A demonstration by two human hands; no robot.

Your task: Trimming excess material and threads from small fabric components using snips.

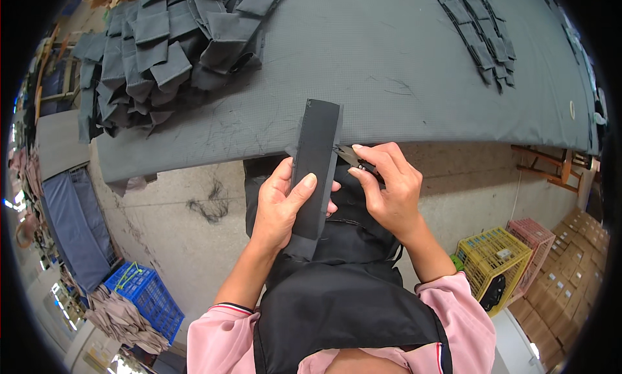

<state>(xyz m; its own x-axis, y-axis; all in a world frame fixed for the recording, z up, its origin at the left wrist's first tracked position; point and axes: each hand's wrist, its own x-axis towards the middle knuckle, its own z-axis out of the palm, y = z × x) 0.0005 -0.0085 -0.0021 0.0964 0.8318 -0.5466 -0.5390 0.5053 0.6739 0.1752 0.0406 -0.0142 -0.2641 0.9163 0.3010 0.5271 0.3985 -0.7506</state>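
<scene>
My left hand (pixel 285 202) is closed round a long dark grey fabric strip (pixel 317 140), its thumb pressed on the face and its fingers behind. The strip stands nearly upright in the view, its far end over the edge of the cloth-covered table (pixel 389 108). In my right hand (pixel 392 186) is a small pair of thread snips (pixel 352 157), pinched between thumb and fingers. Their dark blades reach the strip's right edge; whether they touch a thread is too small to tell.
A heap of grey fabric pieces (pixel 155 50) lies at the table's far left, more strips (pixel 476 34) at the far right. Thread clumps (pixel 210 205) litter the floor. A blue crate (pixel 146 296) stands at left; a yellow crate (pixel 492 260), a pink crate (pixel 531 244) and cartons (pixel 560 290) at right.
</scene>
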